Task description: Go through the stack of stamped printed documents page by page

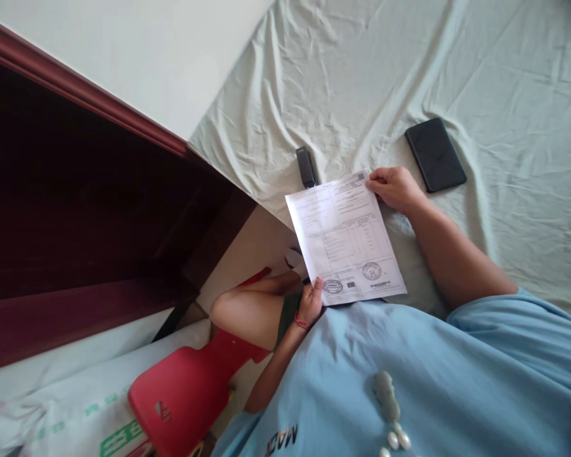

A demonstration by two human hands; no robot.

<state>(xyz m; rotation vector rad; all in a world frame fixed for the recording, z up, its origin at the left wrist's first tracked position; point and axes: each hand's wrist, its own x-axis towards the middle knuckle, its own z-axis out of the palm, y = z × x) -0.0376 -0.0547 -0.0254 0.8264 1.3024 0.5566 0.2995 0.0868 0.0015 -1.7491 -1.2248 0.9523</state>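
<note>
A printed sheet of paper point(347, 235) with small text, a table and two round stamps is held between my two hands, over the edge of the cloth-covered surface. My left hand point(310, 302), with a red bracelet at the wrist, grips its lower left corner, thumb on top. At the upper right corner, my right hand point(394, 188) pinches the paper between thumb and fingers. Just beyond the top edge lies a small black device point(306, 166), its near end close to the sheet. A flat black rectangular object point(436, 155) rests to the right of my right hand.
A wrinkled pale green cloth point(361, 76) covers the surface ahead. Dark red wooden furniture point(76, 190) stands at the left. Below it are a red plastic chair point(185, 393) and a white printed sack point(85, 393). Someone's bent bare leg point(247, 314) shows beside the chair.
</note>
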